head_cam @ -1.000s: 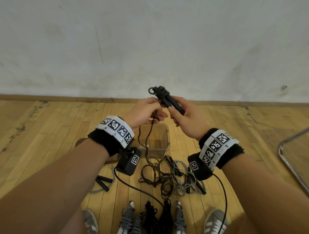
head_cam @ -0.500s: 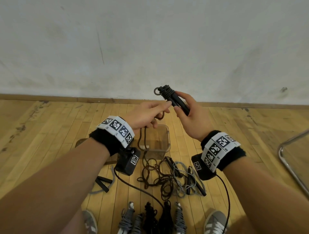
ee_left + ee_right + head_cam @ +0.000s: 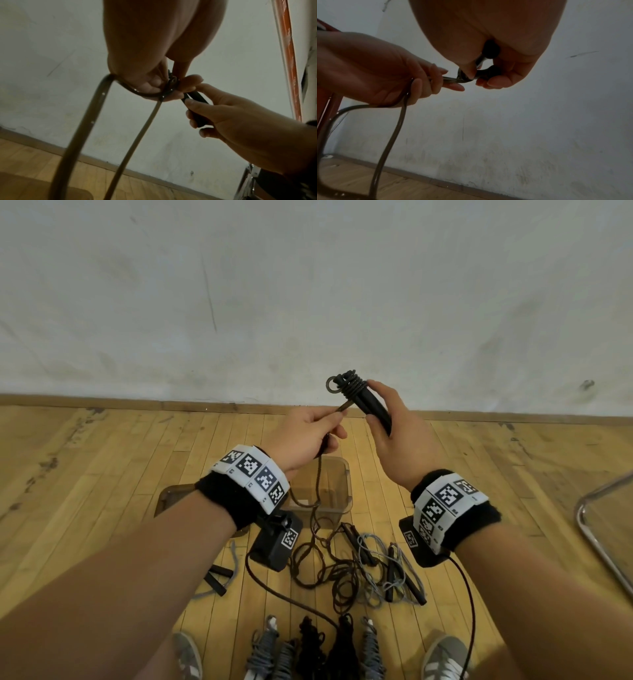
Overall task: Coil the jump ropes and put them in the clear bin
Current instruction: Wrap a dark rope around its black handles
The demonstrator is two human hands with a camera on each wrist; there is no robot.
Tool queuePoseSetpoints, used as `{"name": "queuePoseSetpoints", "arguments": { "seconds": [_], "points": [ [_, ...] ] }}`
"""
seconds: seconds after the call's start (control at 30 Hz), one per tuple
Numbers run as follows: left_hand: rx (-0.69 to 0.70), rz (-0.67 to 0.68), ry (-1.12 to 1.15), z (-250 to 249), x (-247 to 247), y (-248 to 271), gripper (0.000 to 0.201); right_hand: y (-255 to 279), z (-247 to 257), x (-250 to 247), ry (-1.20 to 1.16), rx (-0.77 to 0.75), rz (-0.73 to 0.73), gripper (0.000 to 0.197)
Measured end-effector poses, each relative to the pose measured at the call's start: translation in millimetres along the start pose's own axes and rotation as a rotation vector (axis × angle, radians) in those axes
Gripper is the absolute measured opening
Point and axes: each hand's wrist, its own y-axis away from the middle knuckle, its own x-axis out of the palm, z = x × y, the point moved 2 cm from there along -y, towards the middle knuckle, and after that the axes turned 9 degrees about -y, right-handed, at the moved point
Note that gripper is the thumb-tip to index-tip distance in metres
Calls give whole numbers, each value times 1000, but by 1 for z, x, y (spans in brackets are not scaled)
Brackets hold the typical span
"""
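Nearest the feet, five coiled ropes (image 3: pixel 308 648) lie in a row on the floor. Beyond them lies a loose tangle of ropes (image 3: pixel 356 570), then the clear bin (image 3: pixel 344 491). Above the bin, the left hand (image 3: pixel 305 436) pinches the brown rope (image 3: pixel 317 491). The right hand (image 3: pixel 400 440) grips the black handles (image 3: pixel 371 409), rope wound round their tops.

Dark jump rope (image 3: pixel 356 395): two black handles held together above the clear bin (image 3: pixel 346 491), several turns of cord wound tightly round their upper ends, the loose remainder hanging past the bin to the floor. Clear bin: upright, open-topped, on the wooden floor. Just before the bin, a tangle of uncoiled ropes (image 3: pixel 363 570), dark and grey; nearer still, a row of coiled ropes (image 3: pixel 308 648).
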Motion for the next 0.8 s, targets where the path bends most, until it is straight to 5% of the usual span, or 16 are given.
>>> {"name": "queuePoseSetpoints", "arguments": {
  "seconds": [0.3, 0.53, 0.63, 0.8],
  "points": [
    [-31, -144, 7, -2, 11, 2, 30, 5, -3, 20, 154, -25, -7, 51],
    [-30, -262, -88, 2, 4, -1, 55, 19, 4, 36, 14, -205, 117, 52],
    [-44, -233, -15, 4, 4, -3, 48, 15, 8, 27, -297, -132, 134, 52],
    [-37, -200, 13, 1, 4, -6, 45, 11, 12, 14, -705, 204, 176, 64]
  ]
}}
